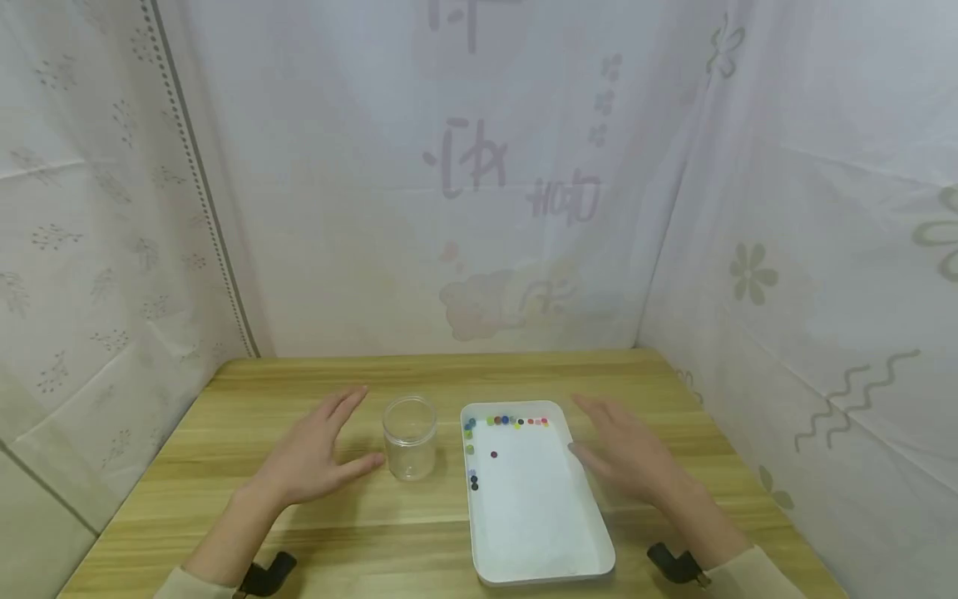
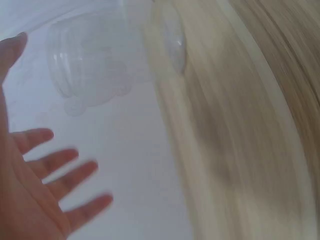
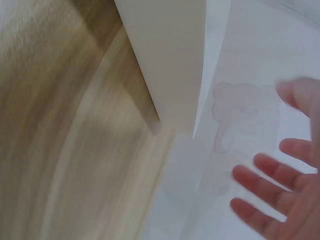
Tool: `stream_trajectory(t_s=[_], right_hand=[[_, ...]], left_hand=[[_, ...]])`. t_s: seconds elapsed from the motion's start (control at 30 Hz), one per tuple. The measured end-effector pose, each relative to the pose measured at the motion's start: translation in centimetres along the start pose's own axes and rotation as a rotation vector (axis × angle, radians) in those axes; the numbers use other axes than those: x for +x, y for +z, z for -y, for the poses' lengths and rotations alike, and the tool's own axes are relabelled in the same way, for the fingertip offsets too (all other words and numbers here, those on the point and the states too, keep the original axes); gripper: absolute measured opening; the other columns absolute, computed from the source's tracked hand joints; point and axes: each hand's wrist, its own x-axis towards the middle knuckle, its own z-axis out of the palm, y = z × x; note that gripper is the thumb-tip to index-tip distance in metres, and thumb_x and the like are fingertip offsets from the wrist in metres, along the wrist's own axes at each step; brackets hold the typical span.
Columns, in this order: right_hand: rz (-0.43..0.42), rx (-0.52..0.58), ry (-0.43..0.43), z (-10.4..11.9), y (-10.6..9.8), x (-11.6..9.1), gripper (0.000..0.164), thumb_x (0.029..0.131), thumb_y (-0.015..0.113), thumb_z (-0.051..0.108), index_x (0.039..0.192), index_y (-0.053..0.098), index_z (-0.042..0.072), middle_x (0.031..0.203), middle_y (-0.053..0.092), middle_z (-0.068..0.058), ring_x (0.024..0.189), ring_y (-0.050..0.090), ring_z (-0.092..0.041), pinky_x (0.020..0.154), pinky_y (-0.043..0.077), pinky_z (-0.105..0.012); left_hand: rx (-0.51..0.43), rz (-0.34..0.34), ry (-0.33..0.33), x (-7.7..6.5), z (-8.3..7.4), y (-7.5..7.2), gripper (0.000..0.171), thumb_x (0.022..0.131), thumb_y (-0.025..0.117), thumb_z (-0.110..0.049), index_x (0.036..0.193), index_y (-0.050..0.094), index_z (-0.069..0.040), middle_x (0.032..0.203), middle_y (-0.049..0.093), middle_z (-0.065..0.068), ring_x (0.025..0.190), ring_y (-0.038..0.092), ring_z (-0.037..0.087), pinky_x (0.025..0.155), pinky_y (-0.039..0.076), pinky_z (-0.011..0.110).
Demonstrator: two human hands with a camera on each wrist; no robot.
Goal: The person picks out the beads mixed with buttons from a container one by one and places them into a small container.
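Note:
A clear plastic jar (image 1: 409, 449) without a lid stands upright on the wooden table, left of a shallow white tray (image 1: 539, 524). Small round beads (image 1: 505, 420) in several colours lie along the tray's far and left edges, and one dark bead (image 1: 494, 455) sits apart from them. My left hand (image 1: 310, 453) is held beside the jar, fingers spread and thumb toward it; the left wrist view shows the jar (image 2: 100, 60) beyond the fingers. To the right of the tray, my right hand (image 1: 624, 449) has its fingers extended, its thumb near the tray's side wall (image 3: 167, 55). Neither hand holds anything.
The wooden table (image 1: 374, 553) reaches back to a pale printed curtain (image 1: 359, 208). More curtain hangs along the left (image 1: 97, 249) and right (image 1: 816, 291) sides. Dark camera mounts (image 1: 269, 574) are strapped at both wrists.

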Motion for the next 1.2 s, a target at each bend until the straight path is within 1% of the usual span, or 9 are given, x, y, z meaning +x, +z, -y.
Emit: stream_trajectory(t_s=[0.07,0.17,0.3,0.4,0.5,0.63,0.8,0.97,1.2], right_hand=[[-0.029,0.026,0.007,0.1,-0.1,-0.1,0.066,0.105,0.073,0.037,0.162,0.05,0.011,0.143,0.067,-0.015,0.124,0.071,-0.037,0.096,0.061,-0.06],[-0.054,0.059,0.014,0.2,-0.3,-0.2,0.059,0.105,0.074,0.031,0.158,0.055,0.014,0.134,0.072,-0.011,0.112,0.075,-0.029,0.082,0.064,-0.052],[-0.058,0.065,0.015,0.3,-0.4,-0.3,0.057,0.105,0.074,0.03,0.156,0.056,0.016,0.131,0.072,-0.009,0.107,0.075,-0.025,0.075,0.062,-0.044],[-0.056,0.066,0.019,0.5,-0.4,-0.4,0.056,0.104,0.075,0.029,0.155,0.057,0.015,0.129,0.072,-0.007,0.104,0.074,-0.022,0.07,0.059,-0.037],[-0.057,0.064,0.019,0.7,-0.4,-0.5,0.055,0.103,0.075,0.027,0.154,0.059,0.015,0.128,0.072,-0.005,0.101,0.074,-0.019,0.068,0.056,-0.033],[-0.062,0.06,0.014,0.8,-0.3,-0.5,0.055,0.102,0.076,0.026,0.153,0.06,0.015,0.127,0.073,-0.005,0.099,0.074,-0.018,0.067,0.055,-0.031],[-0.064,0.059,0.011,0.8,-0.1,-0.6,0.055,0.102,0.076,0.025,0.153,0.059,0.015,0.127,0.073,-0.005,0.099,0.075,-0.017,0.066,0.056,-0.031],[-0.067,0.055,0.003,0.8,0.0,-0.6,0.055,0.102,0.076,0.025,0.153,0.059,0.014,0.127,0.074,-0.004,0.098,0.075,-0.016,0.066,0.056,-0.031],[-0.061,0.046,0.005,0.9,0.0,-0.6,0.055,0.102,0.076,0.025,0.153,0.059,0.015,0.126,0.074,-0.005,0.097,0.075,-0.016,0.067,0.057,-0.032]], left_hand=[[-0.124,-0.002,0.001,0.3,-0.1,0.1,0.092,0.097,0.078,-0.06,0.168,0.042,-0.013,0.165,0.052,0.018,0.147,0.056,0.047,0.112,0.049,0.072],[-0.285,-0.012,0.032,0.8,-0.2,0.5,0.081,0.098,0.083,-0.045,0.164,0.048,-0.011,0.159,0.058,0.017,0.142,0.06,0.042,0.11,0.053,0.067],[-0.384,-0.034,0.092,1.7,-0.1,1.3,0.075,0.096,0.086,-0.031,0.159,0.053,-0.008,0.155,0.062,0.018,0.139,0.062,0.042,0.107,0.056,0.064],[-0.446,-0.025,0.099,2.5,-0.3,2.0,0.075,0.094,0.087,-0.028,0.158,0.054,-0.006,0.154,0.062,0.021,0.138,0.062,0.045,0.107,0.056,0.065],[-0.494,-0.008,0.083,3.4,-0.5,2.7,0.076,0.093,0.087,-0.03,0.157,0.055,-0.006,0.156,0.06,0.022,0.14,0.061,0.045,0.109,0.055,0.066],[-0.532,0.012,0.049,4.4,-0.7,3.6,0.078,0.092,0.088,-0.032,0.158,0.055,-0.007,0.158,0.06,0.02,0.144,0.057,0.044,0.112,0.052,0.067],[-0.567,0.042,0.006,5.4,-1.1,4.4,0.08,0.091,0.088,-0.037,0.159,0.056,-0.009,0.161,0.059,0.016,0.149,0.054,0.043,0.114,0.048,0.072],[-0.594,0.06,-0.039,5.9,-1.3,5.0,0.079,0.092,0.087,-0.039,0.159,0.056,-0.014,0.162,0.058,0.012,0.15,0.053,0.041,0.118,0.043,0.074],[-0.661,0.073,-0.032,6.0,-1.1,5.8,0.075,0.095,0.085,-0.033,0.159,0.054,-0.01,0.161,0.058,0.017,0.149,0.054,0.044,0.118,0.046,0.068]])
